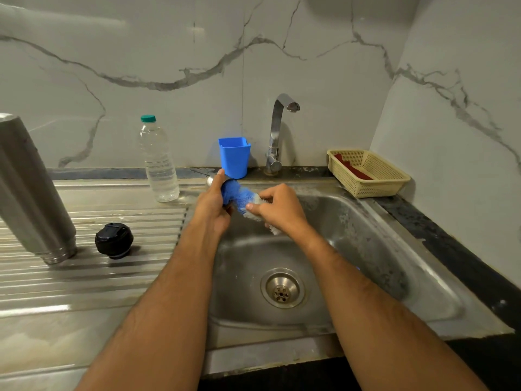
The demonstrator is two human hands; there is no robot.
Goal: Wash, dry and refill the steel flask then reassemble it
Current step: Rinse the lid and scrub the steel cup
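Head view: both forearms reach from the bottom edge to the middle of the frame, above the back of the steel sink.
Left hand: fingers curled round a small steel cup, only its rim showing past the thumb; it is mostly hidden.
Right hand: fingers pinch a blue-and-white brush, whose bristles are pushed against the cup.
Steel flask: stands inverted at the left edge of the frame, on the ribbed draining board.
Black stopper: on the draining board, just right of the flask.
Water bottle: clear, green cap, upright at the back of the board.
Blue holder: centre, behind the hands, beside the tap.
Basket: cream, right of centre on the counter, with red cloth inside.
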